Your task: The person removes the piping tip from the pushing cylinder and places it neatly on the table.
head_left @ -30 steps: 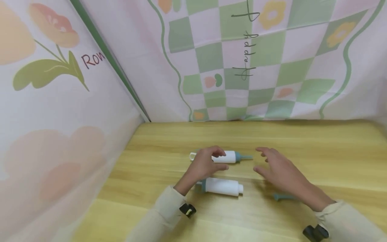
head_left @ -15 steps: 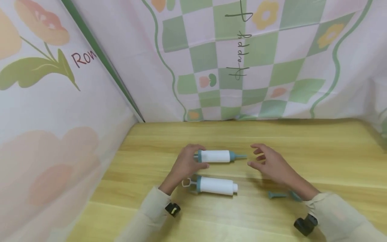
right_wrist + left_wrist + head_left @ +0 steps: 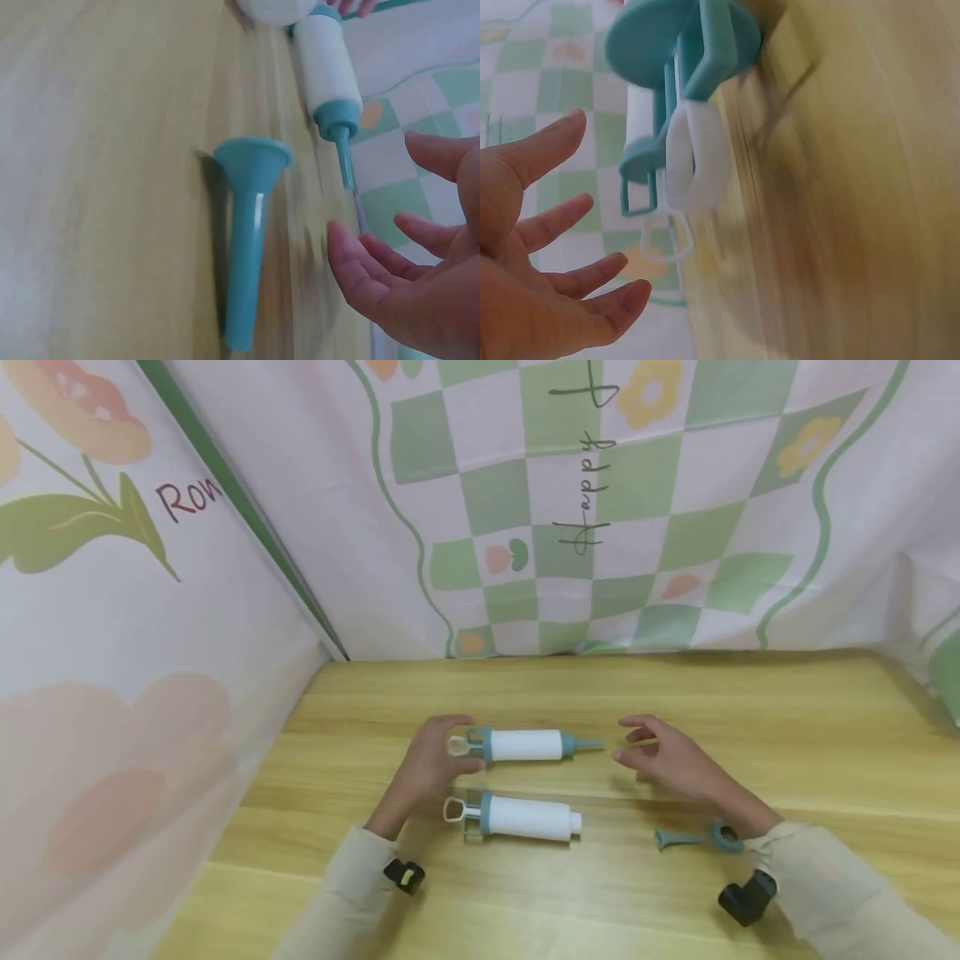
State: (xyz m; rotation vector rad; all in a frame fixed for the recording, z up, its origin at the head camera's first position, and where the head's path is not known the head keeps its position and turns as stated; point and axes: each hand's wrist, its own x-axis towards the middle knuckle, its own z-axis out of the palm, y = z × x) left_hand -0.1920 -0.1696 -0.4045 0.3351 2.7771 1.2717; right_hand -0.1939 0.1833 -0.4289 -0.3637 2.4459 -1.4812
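Where the left hand [image 3: 424,758] gapes wide, the nozzled syringe [image 3: 525,745] points away, its tip [image 3: 590,744] near the loosely spread right hand [image 3: 669,760].

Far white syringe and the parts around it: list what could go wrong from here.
The far syringe lies on its side, so a nudge from the left hand or right hand might roll it. The teal ring shows close to the right sleeve, which could sweep it away. The near syringe has a bare white tip, so any contents might leak there.
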